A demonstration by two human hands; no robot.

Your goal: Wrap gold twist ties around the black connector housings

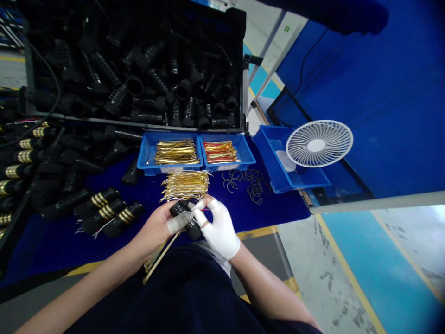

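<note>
My left hand (170, 220), with tape or a finger cover on the thumb, is closed around a black ribbed cylindrical part (193, 228). Several long gold strips (158, 262) hang below it toward my lap. My right hand (222, 229), in a white glove with bare fingertips, has its thumb and fingers pinched together at the top of the part. A thin reddish strand shows near the pinch, but what the fingers hold is too small to tell. Just beyond both hands lies a pile of gold strips with white wires (186, 185).
Two blue bins hold gold strips (175, 152) and red-and-gold strips (220, 152). Black rings (255, 185) lie to their right, near a white fan (318, 144) and blue tray (271, 162). A black crate (139, 124) holds ribbed parts. Gold-banded black parts (107, 211) lie left.
</note>
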